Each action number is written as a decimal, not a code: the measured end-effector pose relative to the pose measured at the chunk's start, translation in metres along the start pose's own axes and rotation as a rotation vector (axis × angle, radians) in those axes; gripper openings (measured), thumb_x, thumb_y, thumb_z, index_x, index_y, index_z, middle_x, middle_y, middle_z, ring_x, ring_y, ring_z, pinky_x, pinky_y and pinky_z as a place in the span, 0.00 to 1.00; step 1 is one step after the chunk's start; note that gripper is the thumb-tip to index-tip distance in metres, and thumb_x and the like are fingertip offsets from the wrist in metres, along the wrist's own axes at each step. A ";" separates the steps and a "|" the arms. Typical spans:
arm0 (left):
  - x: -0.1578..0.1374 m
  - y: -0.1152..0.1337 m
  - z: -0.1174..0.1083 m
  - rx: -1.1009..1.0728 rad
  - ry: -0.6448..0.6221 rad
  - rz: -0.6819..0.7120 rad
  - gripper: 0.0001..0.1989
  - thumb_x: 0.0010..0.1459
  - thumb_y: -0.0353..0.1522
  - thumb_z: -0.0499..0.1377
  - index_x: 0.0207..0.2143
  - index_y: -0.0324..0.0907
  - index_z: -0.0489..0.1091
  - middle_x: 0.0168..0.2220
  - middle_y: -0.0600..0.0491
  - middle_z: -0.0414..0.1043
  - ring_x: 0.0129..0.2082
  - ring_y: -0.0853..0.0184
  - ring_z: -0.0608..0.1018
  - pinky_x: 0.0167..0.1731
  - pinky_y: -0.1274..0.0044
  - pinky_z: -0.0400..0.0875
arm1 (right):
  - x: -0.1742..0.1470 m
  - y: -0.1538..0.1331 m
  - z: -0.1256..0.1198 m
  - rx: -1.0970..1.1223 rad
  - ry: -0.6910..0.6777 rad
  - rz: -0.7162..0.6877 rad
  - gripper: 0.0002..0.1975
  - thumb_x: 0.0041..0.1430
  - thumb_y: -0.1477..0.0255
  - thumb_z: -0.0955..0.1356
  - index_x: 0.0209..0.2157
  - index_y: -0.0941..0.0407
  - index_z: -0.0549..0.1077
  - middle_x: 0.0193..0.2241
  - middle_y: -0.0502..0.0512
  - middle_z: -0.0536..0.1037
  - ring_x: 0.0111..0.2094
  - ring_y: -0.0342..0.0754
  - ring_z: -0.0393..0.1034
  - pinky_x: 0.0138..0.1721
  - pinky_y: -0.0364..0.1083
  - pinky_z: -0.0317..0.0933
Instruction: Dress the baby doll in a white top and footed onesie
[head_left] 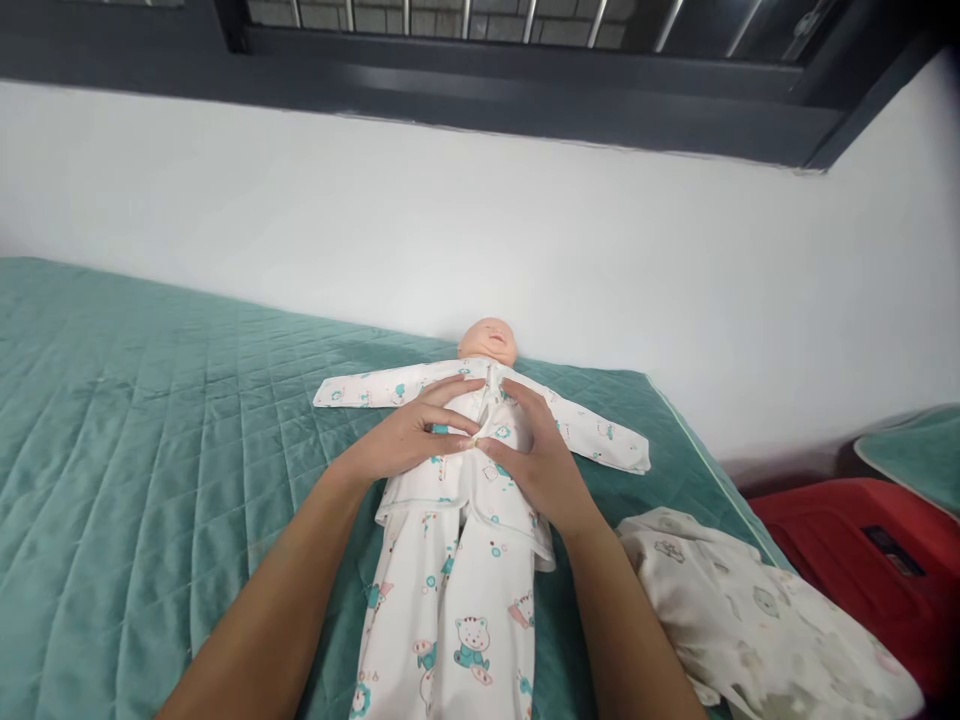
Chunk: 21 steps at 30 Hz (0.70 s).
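A baby doll [487,340] lies on its back, its head close to the wall. It wears a white pajama top [427,485] with small animal prints, both sleeves spread out sideways, and matching pajama pants [472,640]. On the front of the top, my left hand [420,425] rests with its thumb tip at the middle opening and the other fingers laid over the chest. My right hand [536,455] meets it there, thumb against the fabric edge. Both thumbs pinch the front edges around a small fastener too small to make out. Above them the placket gapes slightly.
A green quilted bedspread [150,450] lies under the doll. Crumpled white printed cloth [757,620] sits by my right forearm. Beyond the bed's right edge stands a red plastic container [847,560]. A white wall [420,220] and a barred window [487,60] close off the far side.
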<state>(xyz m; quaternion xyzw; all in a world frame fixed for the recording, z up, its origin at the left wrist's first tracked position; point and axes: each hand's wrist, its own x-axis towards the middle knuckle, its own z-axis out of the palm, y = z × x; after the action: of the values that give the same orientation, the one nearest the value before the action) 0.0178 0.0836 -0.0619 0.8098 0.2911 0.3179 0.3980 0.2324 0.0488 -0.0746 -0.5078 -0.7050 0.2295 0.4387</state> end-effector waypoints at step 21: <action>0.005 0.008 0.026 0.257 0.244 0.108 0.05 0.55 0.28 0.59 0.34 0.46 0.72 0.60 0.52 0.65 0.63 0.61 0.62 0.63 0.64 0.56 | -0.003 -0.007 0.003 -0.019 0.002 -0.124 0.09 0.57 0.70 0.69 0.41 0.48 0.72 0.62 0.51 0.61 0.65 0.53 0.52 0.66 0.58 0.46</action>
<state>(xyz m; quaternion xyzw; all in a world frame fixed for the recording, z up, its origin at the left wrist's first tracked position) 0.0416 0.0710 -0.0661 0.8239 0.3315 0.3949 0.2353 0.2266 0.0435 -0.0722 -0.4677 -0.7368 0.1945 0.4478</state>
